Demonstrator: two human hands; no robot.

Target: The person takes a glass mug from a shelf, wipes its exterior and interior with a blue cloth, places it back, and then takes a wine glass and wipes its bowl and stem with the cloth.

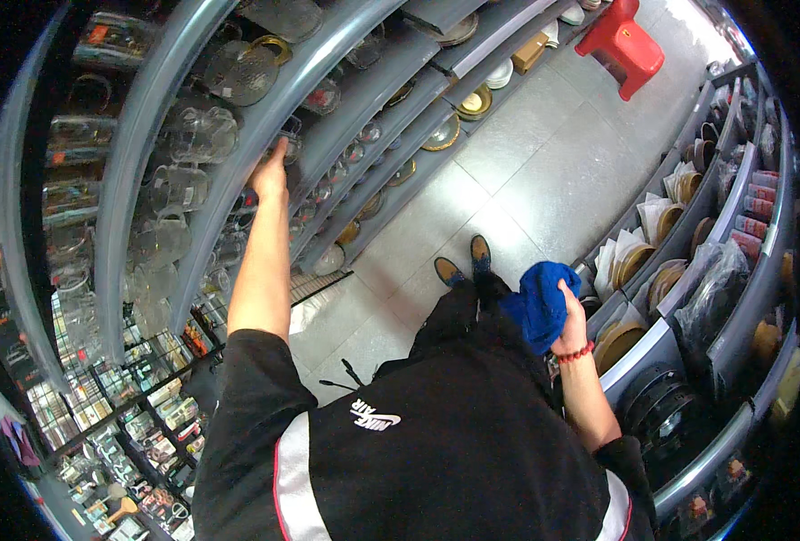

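My left hand reaches between the tiers of the grey shelving on the left. Its thumb lies against a clear glass vessel, while the other fingers are mostly hidden, so whether they close around the glass cannot be told. On the right, my right hand grips a bunched blue cloth, which hangs in front of my legs. Clear glass jugs stand on the shelf to the left of my left hand. A round textured glass plate is farther along that shelf.
Lower left tiers carry gold-rimmed plates and small glass bowls. Shelving on the right bears round wooden boards and black pans. A red plastic stool stands at the aisle's far end on grey floor tiles. Packaged goods hang lower left.
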